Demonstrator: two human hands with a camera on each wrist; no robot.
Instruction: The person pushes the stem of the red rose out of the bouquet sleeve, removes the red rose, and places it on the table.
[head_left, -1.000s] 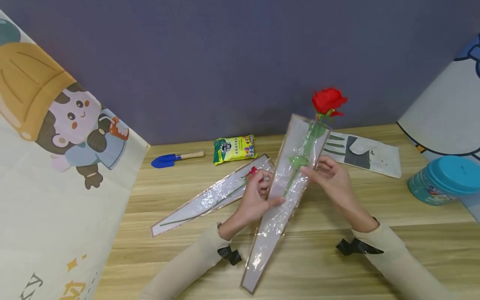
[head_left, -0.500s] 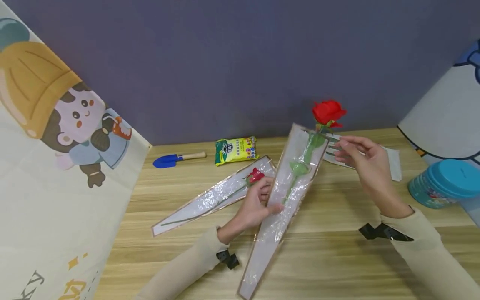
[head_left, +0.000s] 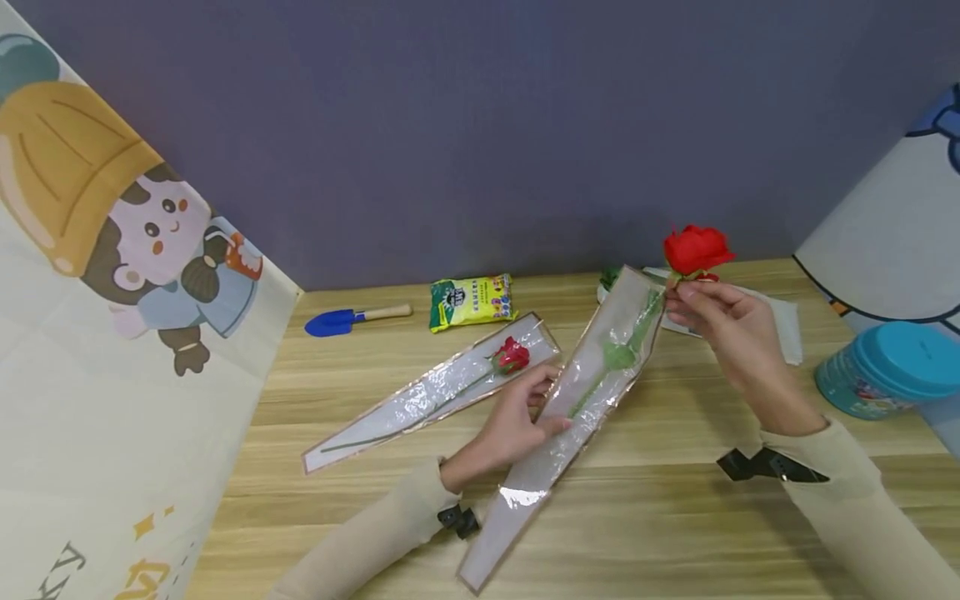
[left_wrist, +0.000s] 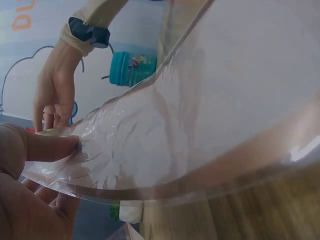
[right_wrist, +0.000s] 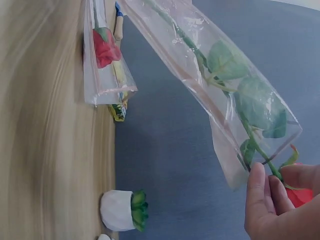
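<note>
A red rose sticks out of the top of a clear sleeve tilted above the worktop. The right hand pinches its stem just under the bloom; the left hand grips the sleeve's middle. A second sleeved rose lies just beside it.

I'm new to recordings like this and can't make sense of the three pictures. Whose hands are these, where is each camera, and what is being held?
A person works with bare hands. One camera sits on the head; one on each wrist looks closely at that hand.

The left hand grips a clear plastic sleeve. The right hand pinches the stem of a red rose at the sleeve's mouth.

On the wooden table lie a second sleeved rose, a blue trowel, a green packet and a teal tin.
</note>
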